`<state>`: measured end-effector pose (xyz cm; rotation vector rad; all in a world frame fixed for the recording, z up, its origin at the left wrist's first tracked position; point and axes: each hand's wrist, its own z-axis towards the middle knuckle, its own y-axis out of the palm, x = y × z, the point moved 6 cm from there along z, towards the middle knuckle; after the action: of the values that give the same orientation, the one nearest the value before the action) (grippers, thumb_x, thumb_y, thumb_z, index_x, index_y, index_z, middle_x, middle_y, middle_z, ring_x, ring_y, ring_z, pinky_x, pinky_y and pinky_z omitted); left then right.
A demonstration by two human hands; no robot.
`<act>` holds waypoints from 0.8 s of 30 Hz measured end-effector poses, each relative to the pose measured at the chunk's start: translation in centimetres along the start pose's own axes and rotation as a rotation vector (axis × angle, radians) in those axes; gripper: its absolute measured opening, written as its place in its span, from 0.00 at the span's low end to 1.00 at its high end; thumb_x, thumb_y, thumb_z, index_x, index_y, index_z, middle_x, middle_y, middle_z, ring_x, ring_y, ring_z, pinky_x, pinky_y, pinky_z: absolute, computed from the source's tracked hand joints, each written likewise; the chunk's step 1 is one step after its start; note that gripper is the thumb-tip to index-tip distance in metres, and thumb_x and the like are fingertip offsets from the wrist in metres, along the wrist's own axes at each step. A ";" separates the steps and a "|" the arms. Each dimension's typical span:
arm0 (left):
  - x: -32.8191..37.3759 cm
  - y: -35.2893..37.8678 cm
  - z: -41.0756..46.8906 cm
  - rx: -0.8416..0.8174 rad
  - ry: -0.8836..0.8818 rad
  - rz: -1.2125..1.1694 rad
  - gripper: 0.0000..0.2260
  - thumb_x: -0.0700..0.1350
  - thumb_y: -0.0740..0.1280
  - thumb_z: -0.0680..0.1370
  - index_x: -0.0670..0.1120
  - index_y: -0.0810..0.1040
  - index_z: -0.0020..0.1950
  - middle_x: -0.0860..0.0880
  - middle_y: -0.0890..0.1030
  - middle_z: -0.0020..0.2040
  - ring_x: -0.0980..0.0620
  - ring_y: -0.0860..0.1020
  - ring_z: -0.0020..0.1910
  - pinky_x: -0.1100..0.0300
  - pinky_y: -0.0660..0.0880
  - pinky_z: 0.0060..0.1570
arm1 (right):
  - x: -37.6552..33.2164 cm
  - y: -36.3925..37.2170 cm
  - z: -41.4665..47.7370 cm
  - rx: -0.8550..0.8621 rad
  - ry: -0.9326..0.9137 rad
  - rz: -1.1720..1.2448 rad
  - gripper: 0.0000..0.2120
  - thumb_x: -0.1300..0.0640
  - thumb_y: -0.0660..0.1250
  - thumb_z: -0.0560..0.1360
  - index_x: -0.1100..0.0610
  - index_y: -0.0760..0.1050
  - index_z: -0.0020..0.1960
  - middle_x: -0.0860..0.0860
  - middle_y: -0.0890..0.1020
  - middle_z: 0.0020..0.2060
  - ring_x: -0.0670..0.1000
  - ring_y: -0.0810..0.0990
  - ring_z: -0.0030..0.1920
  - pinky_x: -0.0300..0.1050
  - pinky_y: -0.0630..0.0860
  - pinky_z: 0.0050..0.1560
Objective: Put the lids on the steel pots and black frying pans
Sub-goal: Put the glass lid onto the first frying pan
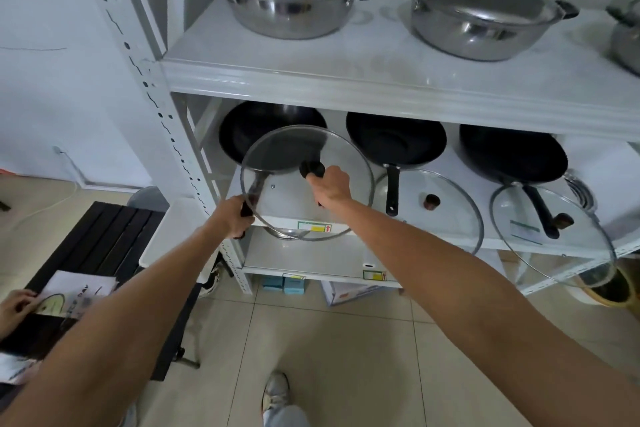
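**Two hands at a white shelf, one holding a glass lid, one a pan handle**

The right hand (330, 185) has its fingers curled tight around the black knob of a round glass lid with a steel rim (294, 211), holding it tilted in front of the middle shelf. The left hand (232, 217) is wrapped closed around the black handle of the leftmost black frying pan (249, 130), which sits uncovered at the left end of that shelf, behind the lid.

To the right stand two more open black frying pans, the middle one (394, 139) and the right one (509, 156), both empty. Two further glass lids lean at the near edge of the shelf, one (446, 215) beside the middle pan's handle, the other (554, 239) in front of the right pan.

On the white upper shelf (346, 62), two steel pots, left (284, 7) and right (481, 24), each carry a glass lid already. A third pot shows only partly at the far right edge.
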<state>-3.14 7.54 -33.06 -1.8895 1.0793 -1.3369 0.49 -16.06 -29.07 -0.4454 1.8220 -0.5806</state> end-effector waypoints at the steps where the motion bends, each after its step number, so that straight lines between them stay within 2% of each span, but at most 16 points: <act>1: 0.5 0.5 -0.3 -0.003 0.001 -0.011 0.23 0.42 0.69 0.77 0.43 0.72 0.73 0.37 0.81 0.60 0.37 0.82 0.55 0.47 0.80 0.57 | -0.8 -0.3 0.6 0.002 -0.003 -0.004 0.17 0.52 0.66 0.79 0.67 0.78 0.55 0.62 0.85 0.45 0.53 0.80 0.27 0.38 0.73 0.22; 3: 1.5 1.4 -0.8 -0.010 0.012 -0.001 0.23 0.43 0.69 0.77 0.42 0.73 0.72 0.37 0.82 0.59 0.37 0.82 0.55 0.47 0.80 0.58 | -2.4 -0.7 2.2 -0.001 -0.015 -0.008 0.15 0.53 0.66 0.79 0.66 0.78 0.51 0.63 0.85 0.44 0.57 0.82 0.33 0.47 0.81 0.33; 5: 2.5 2.0 -1.2 -0.017 0.028 0.014 0.24 0.45 0.70 0.77 0.43 0.72 0.72 0.37 0.82 0.59 0.38 0.82 0.54 0.47 0.80 0.57 | -3.9 -0.3 3.7 -0.012 -0.025 0.021 0.12 0.55 0.66 0.80 0.64 0.75 0.46 0.63 0.84 0.41 0.58 0.81 0.35 0.51 0.82 0.39; 8: 3.3 2.5 -1.2 -0.010 0.055 0.053 0.28 0.48 0.71 0.76 0.43 0.70 0.74 0.38 0.81 0.61 0.39 0.82 0.57 0.49 0.79 0.59 | -5.5 1.2 6.0 -0.037 -0.023 0.091 0.14 0.59 0.66 0.80 0.60 0.68 0.39 0.60 0.78 0.38 0.57 0.79 0.35 0.46 0.75 0.34; 10: 3.5 2.6 -1.3 -0.011 0.067 0.058 0.29 0.48 0.71 0.76 0.43 0.68 0.76 0.38 0.82 0.60 0.39 0.82 0.56 0.50 0.80 0.57 | -6.1 2.2 7.3 -0.054 -0.008 0.107 0.15 0.60 0.65 0.80 0.58 0.66 0.36 0.58 0.77 0.35 0.54 0.77 0.30 0.43 0.72 0.28; 13: 3.0 3.0 -1.4 -0.012 0.095 0.004 0.28 0.47 0.72 0.75 0.45 0.70 0.73 0.42 0.83 0.53 0.45 0.81 0.46 0.58 0.80 0.44 | -6.6 3.5 8.8 -0.074 0.024 0.144 0.14 0.61 0.66 0.79 0.58 0.66 0.37 0.56 0.75 0.31 0.52 0.75 0.27 0.40 0.70 0.24; 15: 2.3 3.4 -1.4 -0.032 0.102 -0.014 0.27 0.47 0.72 0.74 0.46 0.71 0.71 0.46 0.82 0.51 0.47 0.80 0.45 0.61 0.78 0.41 | -6.9 4.3 9.6 -0.077 0.014 0.149 0.11 0.61 0.66 0.80 0.58 0.68 0.40 0.56 0.75 0.34 0.54 0.77 0.31 0.40 0.68 0.24; 19: 1.2 4.1 -1.0 -0.076 0.110 -0.006 0.31 0.49 0.72 0.73 0.49 0.66 0.74 0.43 0.83 0.55 0.44 0.83 0.50 0.54 0.83 0.48 | -7.8 5.2 11.2 -0.087 0.008 0.159 0.09 0.60 0.66 0.81 0.59 0.67 0.44 0.54 0.74 0.33 0.51 0.75 0.29 0.41 0.68 0.25; 24: 0.9 3.7 -0.2 -0.088 0.148 0.022 0.29 0.53 0.71 0.71 0.50 0.69 0.70 0.48 0.84 0.48 0.49 0.83 0.44 0.58 0.81 0.43 | -9.0 6.5 12.9 -0.060 0.046 0.222 0.12 0.62 0.66 0.80 0.59 0.68 0.39 0.57 0.75 0.35 0.52 0.75 0.28 0.42 0.72 0.27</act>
<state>-4.23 4.88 -35.58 -1.8586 1.2471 -1.4570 15.45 -7.95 -29.41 -0.2661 1.9065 -0.3873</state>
